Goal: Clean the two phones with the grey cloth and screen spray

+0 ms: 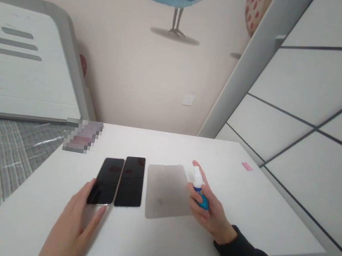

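Two black phones lie side by side, screens up, on the white table. My left hand grips the near end of the left phone between thumb and fingers. The right phone lies untouched beside it. To its right a grey cloth is spread flat. My right hand is closed around a small spray bottle with a white top and blue body, held at the cloth's right edge, with the index finger up on the nozzle.
A small pink item sits near the table's far right edge. A blurred patch lies at the table's far left corner. A bed with a white headboard is at the left; white panelling rises at the right.
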### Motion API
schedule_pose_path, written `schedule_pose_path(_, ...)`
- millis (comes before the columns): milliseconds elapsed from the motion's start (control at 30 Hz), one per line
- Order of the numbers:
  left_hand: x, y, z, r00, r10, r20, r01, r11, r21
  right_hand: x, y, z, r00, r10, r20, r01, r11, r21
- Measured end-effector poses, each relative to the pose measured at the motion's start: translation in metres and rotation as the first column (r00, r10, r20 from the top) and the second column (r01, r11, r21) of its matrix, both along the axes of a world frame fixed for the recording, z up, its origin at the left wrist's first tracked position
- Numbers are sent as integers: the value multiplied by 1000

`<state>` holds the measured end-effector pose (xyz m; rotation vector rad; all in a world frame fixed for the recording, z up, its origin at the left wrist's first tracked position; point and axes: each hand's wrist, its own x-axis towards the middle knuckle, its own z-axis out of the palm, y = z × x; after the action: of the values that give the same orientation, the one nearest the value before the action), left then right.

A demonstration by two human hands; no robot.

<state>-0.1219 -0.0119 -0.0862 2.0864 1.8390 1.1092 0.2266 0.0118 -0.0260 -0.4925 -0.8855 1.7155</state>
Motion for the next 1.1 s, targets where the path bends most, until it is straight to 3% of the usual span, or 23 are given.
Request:
schedule_pose_path(267, 12, -6, 15, 1000, -19, -22, 18, 1000, -19, -2, -10, -3, 997, 57, -54, -62, 994, -89)
schedule_pose_path(500, 13, -7, 20, 999, -35, -29, 35, 999, -22, -6, -17, 1, 991, 94, 95, -83, 990, -113)
schedule_pose_path(667, 13, -8, 20, 998, -34, -50, 34, 999, -13, -9, -17, 6, 981, 19, 194, 5, 992, -124)
schedule_pose_path(867, 13, -7, 19, 998, -34, -52, 33, 999, -20, -4, -15, -3, 938, 50, 342, -43, 999, -27)
schedule_pose_path(933, 14, -8, 19, 998, -35, -52, 34, 999, -24, 1, -11, -6, 863, -22, 506, -31, 995, 97)
schedule_pose_path(967, 14, -8, 20, 998, -38, -51, 36, 999, -26, 5, -8, -6, 785, -102, 611, -22, 981, 193)
schedule_pose_path(1033, 14, -8, 20, 998, -42, -52, 41, 999, -27, 12, 2, -6, 537, -297, 789, -75, 916, 395)
schedule_pose_path(1100, 15, -8, 21, 998, -43, -54, 42, 999, -23, 18, 14, -5, 313, -421, 851, -190, 850, 491)
